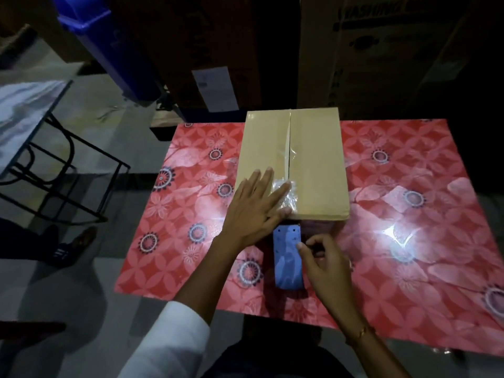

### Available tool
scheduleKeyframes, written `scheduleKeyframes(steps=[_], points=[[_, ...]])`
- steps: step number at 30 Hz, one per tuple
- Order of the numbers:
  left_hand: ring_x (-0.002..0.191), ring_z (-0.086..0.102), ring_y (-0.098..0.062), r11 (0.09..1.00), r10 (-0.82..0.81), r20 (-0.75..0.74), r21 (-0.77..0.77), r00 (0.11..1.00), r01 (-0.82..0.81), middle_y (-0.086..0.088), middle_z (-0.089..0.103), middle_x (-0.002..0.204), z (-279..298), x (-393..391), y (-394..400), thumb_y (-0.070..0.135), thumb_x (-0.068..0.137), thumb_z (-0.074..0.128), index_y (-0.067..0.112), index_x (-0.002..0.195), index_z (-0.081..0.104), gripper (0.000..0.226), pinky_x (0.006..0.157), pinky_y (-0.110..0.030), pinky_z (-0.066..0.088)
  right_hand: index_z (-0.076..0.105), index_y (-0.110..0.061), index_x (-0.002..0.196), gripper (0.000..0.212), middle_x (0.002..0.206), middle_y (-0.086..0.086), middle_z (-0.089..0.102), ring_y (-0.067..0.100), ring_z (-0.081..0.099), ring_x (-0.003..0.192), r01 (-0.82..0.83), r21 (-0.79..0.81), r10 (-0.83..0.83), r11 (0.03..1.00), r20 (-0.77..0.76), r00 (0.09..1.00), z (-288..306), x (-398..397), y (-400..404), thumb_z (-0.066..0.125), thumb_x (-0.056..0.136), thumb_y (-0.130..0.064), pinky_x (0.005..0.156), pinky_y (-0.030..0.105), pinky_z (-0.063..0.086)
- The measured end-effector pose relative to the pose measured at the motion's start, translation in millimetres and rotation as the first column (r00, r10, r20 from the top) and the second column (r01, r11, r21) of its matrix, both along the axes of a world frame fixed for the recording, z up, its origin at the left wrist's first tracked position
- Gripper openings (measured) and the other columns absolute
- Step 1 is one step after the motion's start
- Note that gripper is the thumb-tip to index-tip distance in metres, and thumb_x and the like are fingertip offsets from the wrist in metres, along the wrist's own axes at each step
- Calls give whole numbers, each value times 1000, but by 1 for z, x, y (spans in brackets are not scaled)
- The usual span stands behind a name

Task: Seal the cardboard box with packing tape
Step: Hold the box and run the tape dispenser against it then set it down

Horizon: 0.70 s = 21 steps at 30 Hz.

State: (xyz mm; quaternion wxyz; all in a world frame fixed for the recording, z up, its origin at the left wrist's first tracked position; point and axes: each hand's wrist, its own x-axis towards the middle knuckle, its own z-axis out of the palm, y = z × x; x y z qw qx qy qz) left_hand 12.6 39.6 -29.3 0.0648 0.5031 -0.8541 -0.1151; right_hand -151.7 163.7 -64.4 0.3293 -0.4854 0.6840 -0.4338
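A tan cardboard box (316, 159) lies on the red patterned table (409, 214) with its two top flaps closed. Clear packing tape (287, 148) runs along the middle seam and bunches up shiny near the front edge. My left hand (255, 205) rests flat on the box's near left flap, fingers spread, fingertips on the tape. A blue tape dispenser (287, 257) sits against the box's front side, just below the seam. My right hand (324, 261) curls its fingers on the dispenser's right side.
Large dark cartons (381, 50) stand behind the table. A blue bin (109, 42) leans at the back left. A black metal frame (62, 170) holding a glossy panel stands on the floor to the left, with someone's feet (73, 244) beside it.
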Motion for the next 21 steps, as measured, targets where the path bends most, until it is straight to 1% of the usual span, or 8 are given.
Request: scheduleKeyframes(steps=[2,4,5,7,10,14,17,21], points=[[156,-5,-22,1000,-10,17,12,1000,9,0,0,170,1,1,-1,72,92,20,46,156,18,70,122,-43,-1,56,-21,90,21,79,-1,63,12,61,71,8,102,-20,995,120,993,-3,10,5,75,86,-27,66,26,52],[155,2,-24,999,-12,38,34,999,11,-1,6,169,3,3,-7,78,86,23,47,154,23,74,121,-46,7,55,-22,96,24,77,-6,61,4,58,68,17,137,-43,990,194,980,-6,19,7,76,86,-27,62,13,46],[153,7,-26,999,-16,43,36,999,14,-1,13,168,6,4,-12,81,83,25,48,151,28,76,119,-48,12,56,-22,102,27,80,-7,62,0,59,69,22,145,-53,989,210,976,-8,22,7,76,86,-29,64,12,46],[147,19,-29,999,-46,39,8,998,46,-1,25,163,11,6,-22,86,77,27,48,145,39,79,116,-52,21,55,-23,117,40,97,-8,68,0,64,84,5,181,-51,983,252,966,-12,27,7,75,85,-36,74,20,51],[151,14,-28,993,-120,41,-8,992,120,-3,21,165,9,10,-33,82,81,21,47,147,37,76,119,-52,12,54,-25,126,47,114,-14,69,0,67,101,29,222,-102,975,323,941,-19,39,11,75,86,-36,86,26,54],[155,0,-28,989,-146,89,-13,985,148,-3,4,169,2,10,-37,71,94,14,50,154,18,63,122,-54,-1,52,-27,128,42,112,-19,67,-7,65,100,116,221,-189,968,349,918,-23,59,15,67,91,-39,81,18,51],[155,-2,-27,987,-155,84,-16,984,157,-2,1,169,0,10,-38,68,97,18,50,154,16,60,121,-54,-4,51,-25,131,39,115,-20,65,-17,62,98,165,194,-226,967,355,907,-25,67,17,63,95,-35,77,5,47],[155,-3,-28,986,-167,78,-18,983,168,-3,1,169,-2,11,-37,72,94,15,50,154,15,64,121,-55,-5,52,-23,130,36,118,-15,65,-18,62,98,194,170,-245,966,379,892,-27,70,18,62,96,-29,77,3,47]])
